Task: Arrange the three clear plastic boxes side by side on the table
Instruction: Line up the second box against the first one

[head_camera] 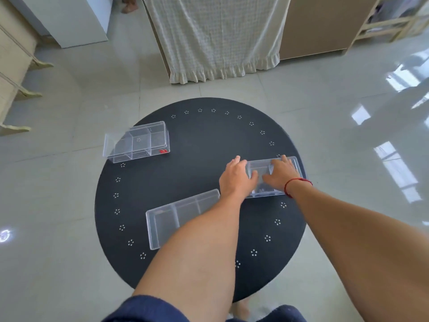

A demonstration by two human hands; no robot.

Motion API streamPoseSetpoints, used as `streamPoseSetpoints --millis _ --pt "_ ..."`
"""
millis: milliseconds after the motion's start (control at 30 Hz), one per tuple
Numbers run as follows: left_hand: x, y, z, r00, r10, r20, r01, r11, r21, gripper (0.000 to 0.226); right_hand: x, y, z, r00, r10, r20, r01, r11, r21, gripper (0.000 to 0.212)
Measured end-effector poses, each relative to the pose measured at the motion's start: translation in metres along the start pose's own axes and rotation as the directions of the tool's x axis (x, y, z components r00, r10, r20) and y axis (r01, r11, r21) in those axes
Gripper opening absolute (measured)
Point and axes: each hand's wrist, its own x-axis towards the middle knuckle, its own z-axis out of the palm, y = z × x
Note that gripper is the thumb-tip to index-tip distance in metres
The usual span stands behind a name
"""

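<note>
Three clear plastic boxes lie apart on a round black table point(199, 140). One box point(137, 141), with a small red label, sits at the far left, partly over the table's edge. A second box point(171, 217) lies near the front, my left forearm crossing its right end. The third box point(260, 168) rests at the right edge. My left hand point(236, 177) grips its left end, thumb inside. My right hand point(282, 174), with a red string on the wrist, presses on its top and right part.
Glossy tiled floor surrounds the table. A cabinet draped with a checked cloth point(213, 36) stands beyond the table. A white unit point(69, 19) is at the far left and wooden shelves point(390, 19) at the far right.
</note>
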Motion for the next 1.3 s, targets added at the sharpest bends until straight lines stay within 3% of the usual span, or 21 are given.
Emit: streamPoseSetpoints --millis 267,400,600,1067,1300 --pt "0.014 -0.006 0.007 0.999 0.028 0.033 -0.035 0.975 0.218 0.072 0.017 0.013 0.008 0.994 -0.108 -0.010 0.108 0.991 -0.074 0.077" --pt "0.029 -0.017 -0.008 0.997 -0.075 0.009 0.073 0.986 0.151 0.069 0.034 -0.008 0.008 0.983 -0.173 0.063 0.177 0.982 -0.069 0.082" --pt "0.036 -0.054 -0.032 0.984 -0.177 -0.007 0.177 0.980 0.087 0.055 0.046 -0.057 0.022 0.960 -0.264 0.089 0.273 0.957 -0.101 0.073" --pt "0.009 -0.185 -0.106 0.928 -0.367 -0.061 0.370 0.928 0.040 0.065 0.008 -0.203 0.093 0.910 -0.382 0.164 0.410 0.890 -0.203 0.072" --pt "-0.011 -0.242 -0.137 0.933 -0.356 -0.052 0.359 0.929 0.091 0.080 -0.009 -0.257 0.128 0.905 -0.397 0.151 0.422 0.882 -0.211 0.076"
